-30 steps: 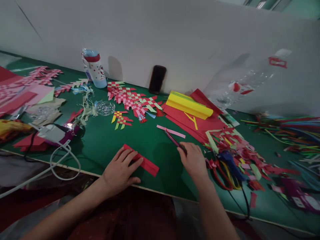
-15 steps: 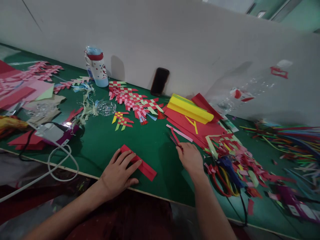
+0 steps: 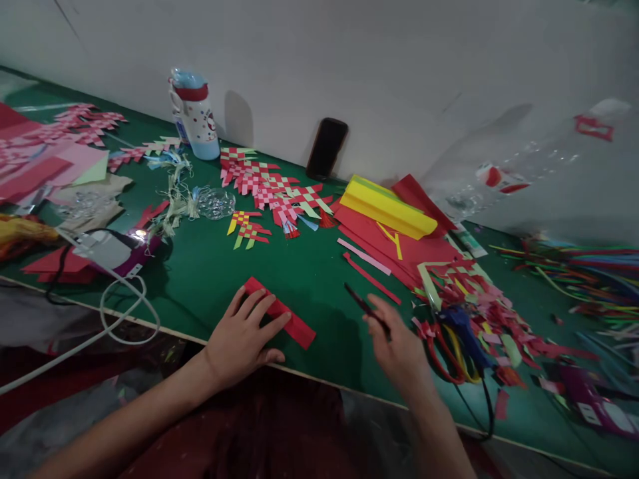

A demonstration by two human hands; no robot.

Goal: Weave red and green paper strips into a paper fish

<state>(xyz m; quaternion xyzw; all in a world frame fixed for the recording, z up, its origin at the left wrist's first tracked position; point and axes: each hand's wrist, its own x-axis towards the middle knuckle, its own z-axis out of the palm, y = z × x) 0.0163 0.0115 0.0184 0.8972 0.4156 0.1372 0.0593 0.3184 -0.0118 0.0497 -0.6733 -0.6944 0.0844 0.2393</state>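
My left hand (image 3: pixel 242 336) lies with fingers spread over a folded red paper strip (image 3: pixel 299 327), pressing it to the green table near the front edge. In my right hand (image 3: pixel 397 342) is a slim dark pointed tool (image 3: pixel 360 299), its tip aimed up and left above the table; its exact kind is not clear. A narrow red paper strip (image 3: pixel 372 278) lies just beyond the tool, beside a pink strip (image 3: pixel 364 257). Small woven paper pieces in yellow, green and red (image 3: pixel 248 229) rest farther back.
Red sheets (image 3: pixel 369 233) and folded yellow paper (image 3: pixel 387 206) lie behind my right hand. Paper scraps (image 3: pixel 499 319) and scissors with red and yellow handles (image 3: pixel 452 352) are at right. A phone (image 3: pixel 327 148) and drink bottle (image 3: pixel 197 116) stand along the wall; a white cable (image 3: pixel 142 319) loops left.
The narrow red strip that was at the tool in my right hand now lies on the table. My right hand has drawn back toward me; my left hand stays on the folded strip.
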